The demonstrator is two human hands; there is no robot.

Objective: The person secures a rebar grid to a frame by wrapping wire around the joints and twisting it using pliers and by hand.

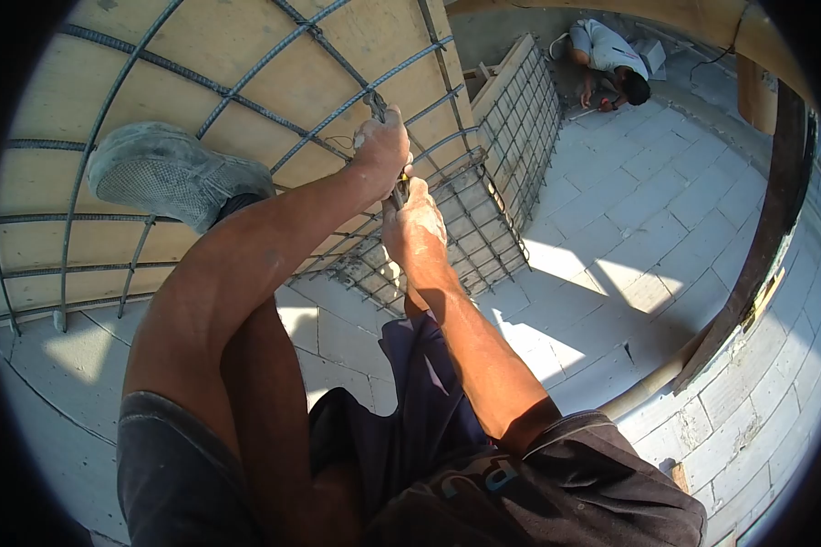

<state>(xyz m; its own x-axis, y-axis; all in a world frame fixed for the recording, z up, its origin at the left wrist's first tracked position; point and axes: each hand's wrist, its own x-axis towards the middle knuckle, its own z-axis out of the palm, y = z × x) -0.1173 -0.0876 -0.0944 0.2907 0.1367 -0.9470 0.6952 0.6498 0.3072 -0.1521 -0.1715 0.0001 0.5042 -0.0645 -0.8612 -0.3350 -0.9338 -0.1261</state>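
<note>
Across the upper left spreads a big plywood panel [205, 41], and over it the rebar grid [227, 93], bars slanting and curving both ways! Pale block floor [648, 182] opens to the right, cut by hard shadow. Between the two, right beside the hands, a lower wire mesh [524, 118] crowds the space. Up at the top right, a co-worker [611, 50] bends low, well apart. A dusty shoe [169, 169] is up against the bars, left of the action. Both arms reach forward: the left hand [380, 143] curls at a bar crossing, its exact pinch hidden, can't tell; the right hand [417, 221], just below, is wrapped tight around a dark hand tool [401, 189], a flash of yellow on it, its long axis running up and slightly left, towards that crossing.
</note>
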